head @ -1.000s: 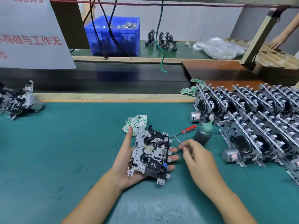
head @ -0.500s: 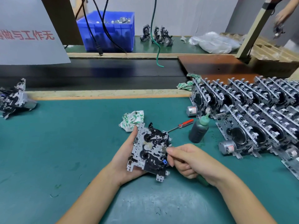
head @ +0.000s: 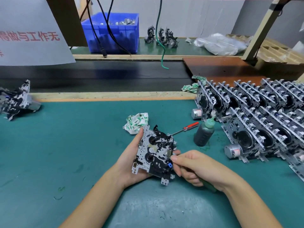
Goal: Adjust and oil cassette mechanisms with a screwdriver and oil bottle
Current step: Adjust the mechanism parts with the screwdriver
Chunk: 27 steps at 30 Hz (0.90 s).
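My left hand grips a metal cassette mechanism from below and the left, tilted face up above the green mat. My right hand holds a green-handled tool, fingers curled round it. Its tip end meets the mechanism's right edge, hidden by my fingers. A red-handled screwdriver lies on the mat just behind the mechanism. To the right of it stands a dark oil bottle with a green nozzle cap, upright.
A crumpled printed cloth lies behind the mechanism. Several rows of cassette mechanisms with motors fill the right side. Another mechanism sits far left. A dark conveyor belt runs behind, with a blue bin beyond.
My right hand moved left from beside the oil bottle onto the mechanism's right edge with its tool. The left hand keeps its hold on the mechanism.
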{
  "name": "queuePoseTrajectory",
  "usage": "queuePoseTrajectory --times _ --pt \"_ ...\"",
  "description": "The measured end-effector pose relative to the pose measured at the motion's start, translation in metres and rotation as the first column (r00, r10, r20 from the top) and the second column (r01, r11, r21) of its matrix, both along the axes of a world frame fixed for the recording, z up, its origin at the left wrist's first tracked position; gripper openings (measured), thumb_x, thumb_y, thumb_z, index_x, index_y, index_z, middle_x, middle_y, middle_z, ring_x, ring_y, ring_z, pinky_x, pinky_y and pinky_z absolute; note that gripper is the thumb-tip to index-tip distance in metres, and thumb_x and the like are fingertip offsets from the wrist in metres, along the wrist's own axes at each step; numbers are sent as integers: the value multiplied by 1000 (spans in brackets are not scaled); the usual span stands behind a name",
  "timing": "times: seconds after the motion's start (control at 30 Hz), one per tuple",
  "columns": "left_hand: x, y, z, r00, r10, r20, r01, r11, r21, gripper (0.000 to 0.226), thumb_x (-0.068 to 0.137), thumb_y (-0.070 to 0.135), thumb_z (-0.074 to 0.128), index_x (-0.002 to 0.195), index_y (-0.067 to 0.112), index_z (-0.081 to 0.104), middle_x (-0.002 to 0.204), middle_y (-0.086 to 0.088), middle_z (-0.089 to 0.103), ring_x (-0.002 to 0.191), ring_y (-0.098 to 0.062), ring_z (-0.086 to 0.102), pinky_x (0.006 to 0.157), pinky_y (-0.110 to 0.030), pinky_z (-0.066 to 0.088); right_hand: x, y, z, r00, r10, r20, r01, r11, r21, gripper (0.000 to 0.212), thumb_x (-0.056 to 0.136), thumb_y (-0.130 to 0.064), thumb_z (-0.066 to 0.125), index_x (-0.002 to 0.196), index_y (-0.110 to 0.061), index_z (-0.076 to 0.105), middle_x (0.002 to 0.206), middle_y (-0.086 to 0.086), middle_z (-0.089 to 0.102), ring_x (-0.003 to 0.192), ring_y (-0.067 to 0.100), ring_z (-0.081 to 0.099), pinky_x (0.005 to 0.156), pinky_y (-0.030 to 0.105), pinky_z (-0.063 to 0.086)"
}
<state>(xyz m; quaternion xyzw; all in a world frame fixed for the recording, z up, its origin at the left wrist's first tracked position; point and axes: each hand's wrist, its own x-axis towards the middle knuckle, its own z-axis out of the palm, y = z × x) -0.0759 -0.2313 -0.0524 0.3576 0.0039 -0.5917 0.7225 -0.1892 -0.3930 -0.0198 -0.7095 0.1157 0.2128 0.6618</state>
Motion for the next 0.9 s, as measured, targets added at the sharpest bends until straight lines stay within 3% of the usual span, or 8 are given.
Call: queuePoseTrajectory --times 0.13,0.33,0.43,0.6,0.9 --pt "0 0 0 1000 -2 12 1 1000 9 76 85 68 38 115 5 68 128 -19 59 118 -30 58 101 -41 46 -2 0 0 1000 15 11 -15 999 -33 41 97 -33 45 62 -14 54 42 -3 45 35 8 38 36 18 31" --pt "1 0 -1 1000 8 4 -8 1000 17 73 88 67 36 109 8 72 123 -15 64 111 -28 63 93 -38 51 -2 1 1 1000 2 29 1 995 -97 45 98 -32 43 58 -14 52 32 -5 35 30 7 22 36 18 20" --pt "1 0 -2 1000 15 6 -15 999 31 73 88 67 37 111 7 71 124 -16 62 112 -29 62 94 -39 51 -2 3 0 1000 5 27 -3 996 -91 50 99 -32 42 53 -14 51 30 -4 34 29 9 21 37 21 20" --pt "-1 0 -2 999 44 9 -44 999 16 67 90 64 37 99 10 76 113 -13 69 101 -26 68 80 -35 56 -2 7 1 999 24 40 -17 985 -169 59 101 -34 37 44 -17 42 27 -3 29 27 9 22 37 17 23" --pt "-4 -4 -4 996 88 32 -90 994 67 67 88 63 40 102 8 75 117 -17 66 104 -29 66 82 -37 57 0 7 5 999 36 -4 -36 970 -241 58 101 -32 34 46 -14 35 29 -4 25 25 7 22 34 16 21"
